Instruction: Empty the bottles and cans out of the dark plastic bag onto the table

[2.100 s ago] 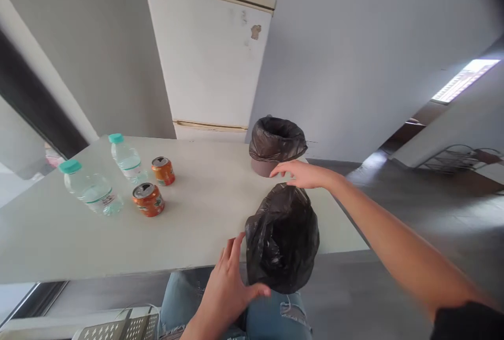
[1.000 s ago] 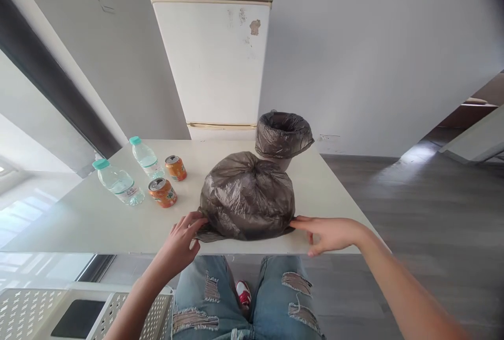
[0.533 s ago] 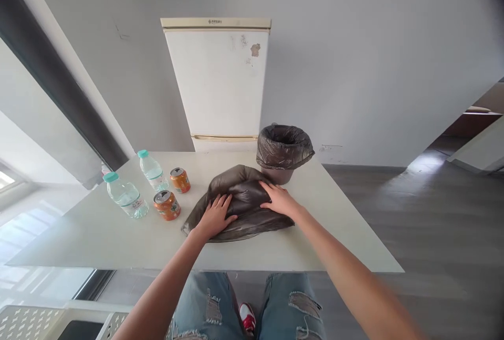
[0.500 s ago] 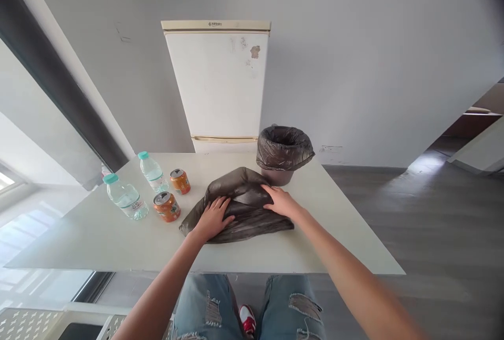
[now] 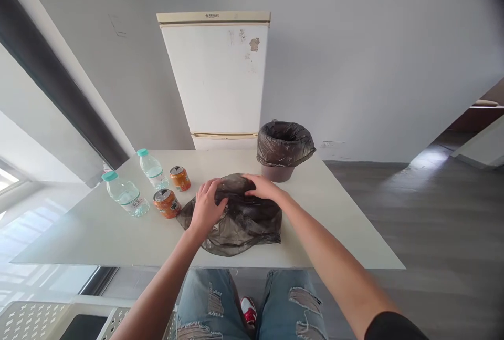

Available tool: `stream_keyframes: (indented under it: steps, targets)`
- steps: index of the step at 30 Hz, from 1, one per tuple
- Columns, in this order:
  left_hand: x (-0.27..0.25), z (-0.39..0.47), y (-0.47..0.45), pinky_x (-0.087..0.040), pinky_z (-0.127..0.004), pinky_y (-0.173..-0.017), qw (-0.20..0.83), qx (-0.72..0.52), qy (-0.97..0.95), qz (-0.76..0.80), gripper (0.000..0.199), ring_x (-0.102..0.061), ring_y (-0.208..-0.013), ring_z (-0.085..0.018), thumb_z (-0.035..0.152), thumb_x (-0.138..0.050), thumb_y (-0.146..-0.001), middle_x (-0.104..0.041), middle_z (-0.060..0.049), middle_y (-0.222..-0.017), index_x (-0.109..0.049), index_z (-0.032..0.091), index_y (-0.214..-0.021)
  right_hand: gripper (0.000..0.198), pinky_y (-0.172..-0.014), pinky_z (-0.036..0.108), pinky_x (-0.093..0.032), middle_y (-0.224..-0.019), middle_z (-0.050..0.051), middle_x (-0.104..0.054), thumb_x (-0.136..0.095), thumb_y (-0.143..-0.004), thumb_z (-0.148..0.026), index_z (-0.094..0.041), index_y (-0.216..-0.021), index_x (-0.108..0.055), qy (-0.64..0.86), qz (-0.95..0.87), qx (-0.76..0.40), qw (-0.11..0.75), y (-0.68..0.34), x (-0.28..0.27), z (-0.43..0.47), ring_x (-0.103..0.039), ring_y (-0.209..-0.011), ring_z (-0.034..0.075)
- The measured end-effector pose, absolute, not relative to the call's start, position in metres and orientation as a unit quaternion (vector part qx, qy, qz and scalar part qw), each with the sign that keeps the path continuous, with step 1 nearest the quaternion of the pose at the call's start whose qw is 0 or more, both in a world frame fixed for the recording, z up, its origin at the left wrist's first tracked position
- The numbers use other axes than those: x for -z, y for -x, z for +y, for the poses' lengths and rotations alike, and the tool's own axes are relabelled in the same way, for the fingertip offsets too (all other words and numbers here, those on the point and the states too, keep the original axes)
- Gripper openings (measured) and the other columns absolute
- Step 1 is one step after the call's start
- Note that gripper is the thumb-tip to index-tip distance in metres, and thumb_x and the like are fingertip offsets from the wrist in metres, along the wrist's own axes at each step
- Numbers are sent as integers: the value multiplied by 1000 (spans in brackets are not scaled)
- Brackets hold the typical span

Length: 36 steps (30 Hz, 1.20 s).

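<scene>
A crumpled black garbage bag (image 5: 246, 222) lies on the table in front of me, its lower edge spread towards the near side. My left hand (image 5: 207, 203) is curled around the bag's upper left part, fingers over the top and thumb turned inward. At the upper right, my right hand (image 5: 262, 190) grips the same bag between thumb and fingers. Some of the plastic under both hands is hidden. Just left of the bag stands an orange soda can (image 5: 167, 203), close to its left corner.
Another orange can (image 5: 180, 178) and two clear bottles with teal caps, one nearer (image 5: 126, 196) and one farther (image 5: 153, 169), stand at left. A bin lined with a black bag (image 5: 277, 173) is at the back right of the white table (image 5: 334, 235). Behind is a white refrigerator (image 5: 216, 77).
Both hands have moved in closer together and up along the bag, their fingers curling more. The bag is more bunched at the top, its right side drawn inward and its front edge nearer me.
</scene>
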<state>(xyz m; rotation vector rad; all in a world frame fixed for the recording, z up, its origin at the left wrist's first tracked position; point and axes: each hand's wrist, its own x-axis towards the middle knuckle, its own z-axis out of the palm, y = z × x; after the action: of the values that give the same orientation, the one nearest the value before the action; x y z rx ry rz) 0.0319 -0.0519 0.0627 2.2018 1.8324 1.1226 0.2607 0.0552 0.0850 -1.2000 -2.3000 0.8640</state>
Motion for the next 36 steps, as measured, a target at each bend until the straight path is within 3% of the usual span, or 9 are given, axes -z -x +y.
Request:
stream_keyframes:
  steps: [2,7,12,17,21,24,28,32,36]
  targets:
    - [-63,-70,-46,-36,-55,-119,22,-380,-689,617,72,-43,-144,-35,27,-71,-82,-50,-14,-152,-41,22,-147,24,-95,44,-50,-101,13,-73,-67,-88,-28,-15,-108,-71,450,-808,-320,206,-247,-84,52,-67,-101,31]
    - [-71,-100,-93,-17,-67,-124,34,-361,-713,600,135,-14,-158,-45,41,-87,-65,-21,-22,-169,3,20,-164,17,-83,31,-52,-96,4,-72,-54,-97,-31,-22,-104,-67,375,-803,-386,255,-231,-105,-7,-67,-90,21]
    - [-61,-84,-97,-44,-52,-107,77,-333,-704,623,95,-54,-129,-37,16,-68,-73,-60,-15,-137,-30,22,-160,16,-77,31,-50,-94,2,-67,-61,-93,-39,-23,-97,-65,377,-707,-459,384,-256,-147,-51,-63,-85,20]
    - [-34,-72,-52,-52,-49,-99,144,-289,-736,595,33,-62,-108,-31,16,-67,-78,-64,-11,-113,-75,23,-109,25,-68,30,-47,-101,5,-68,-64,-87,-44,-23,-101,-63,492,-600,-416,474,-335,-149,-34,-63,-85,22]
    - [-77,-98,-27,-54,-49,-105,329,-386,-690,517,71,-64,-123,-29,42,-69,-88,-65,-13,-134,-46,24,-153,22,-75,32,-48,-98,7,-68,-57,-87,-42,-22,-94,-61,581,-550,-304,518,-391,-123,-18,-62,-90,24]
    - [-119,-127,-56,-39,-56,-121,209,-505,-650,528,70,-45,-147,-33,51,-67,-91,-50,-11,-156,-43,28,-153,21,-82,35,-49,-100,8,-68,-56,-89,-42,-22,-93,-61,596,-552,-276,513,-387,-121,-33,-62,-95,26]
    - [-112,-138,-146,-29,-70,-122,120,-409,-742,518,130,-28,-153,-47,56,-89,-63,-32,-19,-166,-14,22,-164,22,-78,34,-51,-107,4,-68,-58,-95,-44,-27,-108,-65,513,-627,-368,456,-329,-148,-84,-65,-84,22]
    - [-66,-121,-189,-44,-62,-109,165,-371,-751,521,64,-56,-128,-41,33,-75,-79,-61,-18,-133,-55,20,-138,21,-74,33,-51,-96,2,-67,-64,-95,-46,-29,-107,-67,445,-575,-476,495,-301,-164,-114,-64,-82,22]
    - [-56,-110,-164,-48,-56,-99,161,-316,-773,527,6,-56,-118,-37,26,-65,-86,-59,-14,-121,-69,21,-86,22,-69,29,-48,-93,2,-64,-72,-89,-44,-27,-101,-69,439,-450,-498,597,-340,-157,-93,-60,-85,21]
